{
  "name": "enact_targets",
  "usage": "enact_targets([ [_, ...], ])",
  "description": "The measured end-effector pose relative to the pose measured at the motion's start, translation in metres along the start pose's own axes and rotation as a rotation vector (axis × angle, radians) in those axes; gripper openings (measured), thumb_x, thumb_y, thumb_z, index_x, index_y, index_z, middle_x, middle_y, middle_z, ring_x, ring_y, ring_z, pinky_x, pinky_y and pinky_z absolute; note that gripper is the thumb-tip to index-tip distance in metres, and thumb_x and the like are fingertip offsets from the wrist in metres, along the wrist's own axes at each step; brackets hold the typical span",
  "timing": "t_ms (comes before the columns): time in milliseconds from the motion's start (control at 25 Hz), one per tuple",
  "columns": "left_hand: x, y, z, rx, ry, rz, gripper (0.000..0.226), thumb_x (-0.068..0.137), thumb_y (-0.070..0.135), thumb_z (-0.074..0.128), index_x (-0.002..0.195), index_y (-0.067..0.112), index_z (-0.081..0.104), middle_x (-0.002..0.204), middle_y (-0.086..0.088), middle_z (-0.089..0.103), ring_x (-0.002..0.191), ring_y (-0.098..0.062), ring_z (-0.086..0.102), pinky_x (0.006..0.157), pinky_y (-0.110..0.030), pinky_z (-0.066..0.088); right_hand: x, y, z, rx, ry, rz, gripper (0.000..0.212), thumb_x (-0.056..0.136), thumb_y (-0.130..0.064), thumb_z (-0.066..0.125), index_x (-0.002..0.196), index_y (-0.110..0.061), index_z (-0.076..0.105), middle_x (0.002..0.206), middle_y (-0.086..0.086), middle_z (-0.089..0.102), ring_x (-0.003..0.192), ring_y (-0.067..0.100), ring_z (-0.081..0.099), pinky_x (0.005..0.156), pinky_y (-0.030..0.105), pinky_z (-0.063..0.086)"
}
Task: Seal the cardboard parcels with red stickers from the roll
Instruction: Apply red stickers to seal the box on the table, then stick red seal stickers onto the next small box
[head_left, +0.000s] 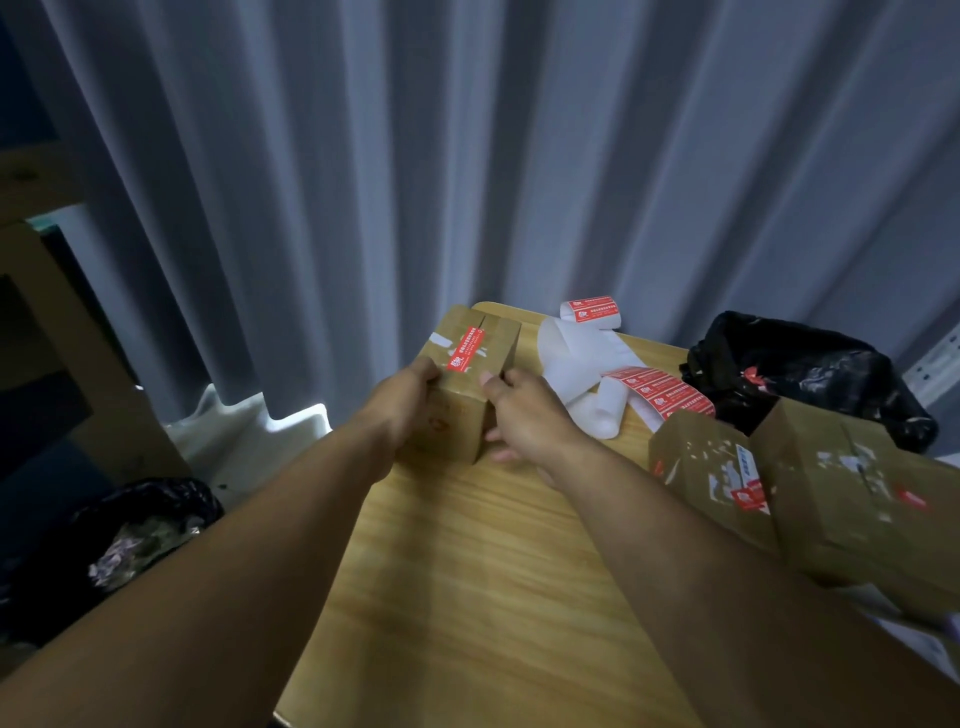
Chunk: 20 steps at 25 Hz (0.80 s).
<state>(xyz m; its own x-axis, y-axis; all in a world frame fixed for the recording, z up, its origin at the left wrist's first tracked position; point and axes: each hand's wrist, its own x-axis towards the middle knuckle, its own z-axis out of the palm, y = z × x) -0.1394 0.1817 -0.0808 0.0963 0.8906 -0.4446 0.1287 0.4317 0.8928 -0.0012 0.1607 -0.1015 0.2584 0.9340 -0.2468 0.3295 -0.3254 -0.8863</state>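
A small cardboard parcel (470, 364) stands at the far left corner of the wooden table (467, 571), with a red sticker (466, 352) across its top seam. My left hand (405, 400) grips its left side. My right hand (524, 415) holds its right side, thumb on the top edge. The sticker roll (595, 312) lies at the far edge of the table, and its white backing strip with red stickers (660, 389) trails toward me. Two more cardboard parcels (706, 467) (857, 493) lie at the right, with small red stickers on them.
A black plastic bag (800, 364) sits at the back right behind the parcels. Grey curtains (467, 156) hang behind the table. Left of the table, lower down, are a bin with a black liner (140, 535) and a wooden shelf (47, 312).
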Motion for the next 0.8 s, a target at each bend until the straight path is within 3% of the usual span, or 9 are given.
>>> enact_targets([
  [200, -0.011, 0.005, 0.001, -0.033, -0.012, -0.015, 0.026, 0.100, 0.035, 0.047, 0.085, 0.018, 0.060, 0.059, 0.005, 0.060, 0.060, -0.013, 0.051, 0.056, -0.027, 0.034, -0.007, 0.000, -0.006, 0.063, 0.001, 0.011, 0.033, 0.103, -0.050, 0.041, 0.118, -0.024, 0.051, 0.113, -0.003, 0.058, 0.105, 0.027, 0.065, 0.066, 0.036, 0.060],
  [320, -0.016, 0.011, 0.002, -0.085, 0.056, 0.048, 0.034, 0.095, 0.039, 0.052, 0.112, 0.012, 0.063, 0.098, -0.004, 0.065, 0.080, -0.017, 0.058, 0.055, -0.023, 0.045, -0.019, -0.005, -0.024, 0.008, 0.021, 0.012, 0.035, 0.101, -0.051, 0.044, 0.122, -0.024, 0.048, 0.114, -0.003, 0.052, 0.106, 0.028, 0.064, 0.074, 0.041, 0.062],
  [400, -0.017, 0.019, 0.007, -0.060, 0.223, 0.186, 0.063, 0.077, 0.044, 0.059, 0.131, 0.012, 0.058, 0.126, -0.009, 0.062, 0.105, -0.025, 0.061, 0.080, -0.031, 0.053, -0.028, -0.010, -0.050, -0.119, 0.038, 0.003, 0.042, 0.100, -0.049, 0.048, 0.126, -0.015, 0.050, 0.116, 0.001, 0.056, 0.104, 0.029, 0.065, 0.073, 0.040, 0.062],
  [480, -0.027, 0.034, 0.019, -0.081, 0.308, 0.359, 0.070, 0.070, 0.038, 0.060, 0.136, 0.014, 0.056, 0.134, -0.008, 0.060, 0.116, -0.029, 0.061, 0.100, -0.042, 0.051, -0.035, -0.015, -0.083, -0.211, 0.083, 0.001, 0.033, 0.099, -0.037, 0.055, 0.116, -0.008, 0.056, 0.107, 0.008, 0.061, 0.097, 0.031, 0.068, 0.076, 0.044, 0.063],
  [560, -0.049, 0.050, 0.042, -0.097, 0.252, 0.506, 0.055, 0.082, 0.024, 0.063, 0.136, 0.013, 0.057, 0.132, -0.004, 0.062, 0.117, -0.024, 0.061, 0.104, -0.037, 0.048, -0.044, -0.019, -0.117, -0.216, 0.158, 0.001, 0.013, 0.097, -0.017, 0.055, 0.101, -0.005, 0.059, 0.095, 0.016, 0.061, 0.085, 0.035, 0.067, 0.078, 0.048, 0.060],
  [640, -0.065, 0.056, 0.069, -0.010, 0.144, 0.560, 0.045, 0.090, 0.011, 0.061, 0.134, 0.011, 0.060, 0.125, -0.002, 0.065, 0.115, -0.019, 0.060, 0.098, -0.027, 0.046, -0.056, -0.017, -0.141, -0.363, 0.224, -0.004, 0.012, 0.096, -0.006, 0.048, 0.088, -0.004, 0.056, 0.087, 0.017, 0.058, 0.076, 0.031, 0.059, 0.072, 0.040, 0.056],
  [720, -0.078, 0.046, 0.097, 0.097, 0.017, 0.494, 0.041, 0.091, 0.012, 0.062, 0.132, 0.012, 0.060, 0.119, -0.001, 0.064, 0.107, -0.019, 0.059, 0.087, -0.025, 0.042, -0.075, -0.006, -0.151, -0.574, 0.243, -0.008, 0.025, 0.096, -0.005, 0.047, 0.071, -0.007, 0.051, 0.074, 0.008, 0.053, 0.065, 0.022, 0.051, 0.056, 0.027, 0.040],
  [800, -0.085, 0.028, 0.117, 0.157, -0.107, 0.374, 0.031, 0.091, 0.014, 0.064, 0.122, 0.012, 0.062, 0.114, -0.004, 0.064, 0.099, -0.024, 0.060, 0.080, -0.028, 0.042, -0.085, 0.015, -0.154, -0.665, 0.194, 0.017, 0.026, 0.096, -0.009, 0.050, 0.070, -0.010, 0.053, 0.072, 0.006, 0.055, 0.064, 0.020, 0.052, 0.055, 0.026, 0.039],
])
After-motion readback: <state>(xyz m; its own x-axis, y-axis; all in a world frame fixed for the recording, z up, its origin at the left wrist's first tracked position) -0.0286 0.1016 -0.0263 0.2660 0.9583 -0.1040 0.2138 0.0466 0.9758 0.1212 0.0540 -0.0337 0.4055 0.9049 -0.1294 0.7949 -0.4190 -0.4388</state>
